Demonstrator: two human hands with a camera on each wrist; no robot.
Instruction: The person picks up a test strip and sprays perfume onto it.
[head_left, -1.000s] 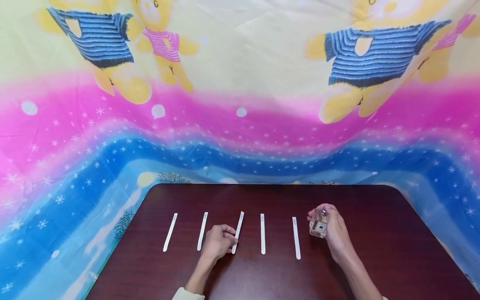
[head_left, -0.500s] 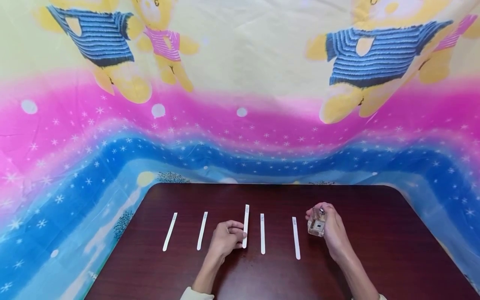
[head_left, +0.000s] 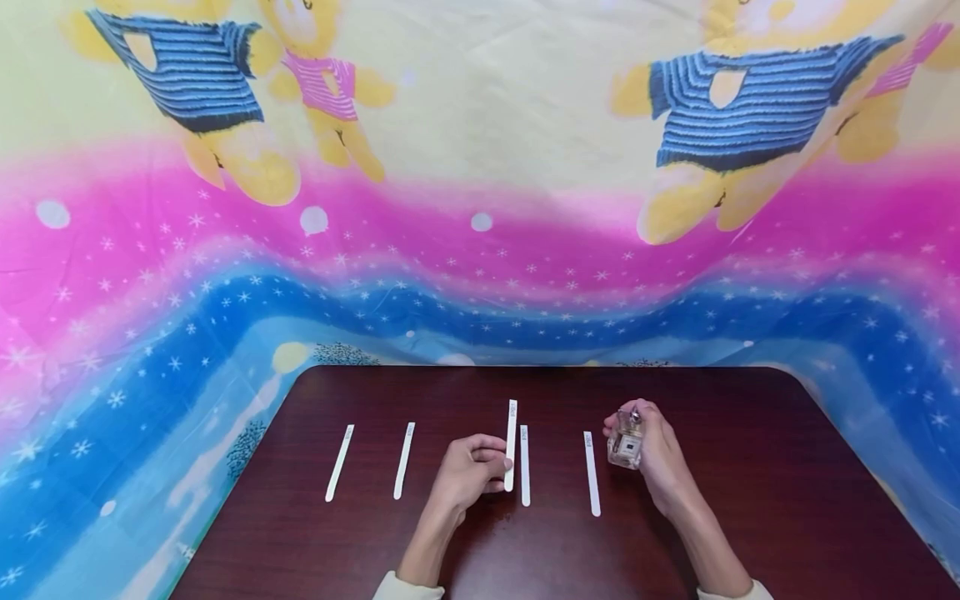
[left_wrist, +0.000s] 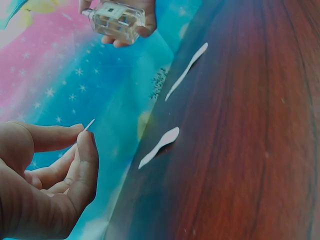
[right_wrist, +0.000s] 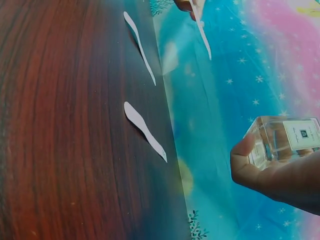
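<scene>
From the head view, we see that the left hand point(head_left: 467, 475) has taken the middle paper strip point(head_left: 512, 442) of five off the table point(head_left: 780, 508) and carried it to the right; a second ago it was in the row's third place. Now it appears just beside the fourth strip point(head_left: 525, 468), printed end pointing away from us. The right hand point(head_left: 665, 458) has its fingers wrapped round the perfume bottle point(head_left: 624, 446), which has shifted slightly left and sits just past the fifth strip point(head_left: 592, 477). The four strips not in hand lie where they were. We judge that strip and bottle are being brought closer together, though they remain well apart.

In the left wrist view, we find the strip pinched between the left fingertips and seen almost edge-on, in front of the printed cloth point(left_wrist: 107, 90). Near the top, the bottle shows with its silver nozzle point(left_wrist: 87, 11) to the left and the right hand's fingers around it. Two loose strips lie on the table.

In the right wrist view, we see the bottle firmly gripped, its label point(right_wrist: 302, 134) facing us and its nozzle out of frame. The pinched strip juts from the partly visible left hand at the top, which suggests to us that it is clear of the table; two others lie flat enough below.
</scene>
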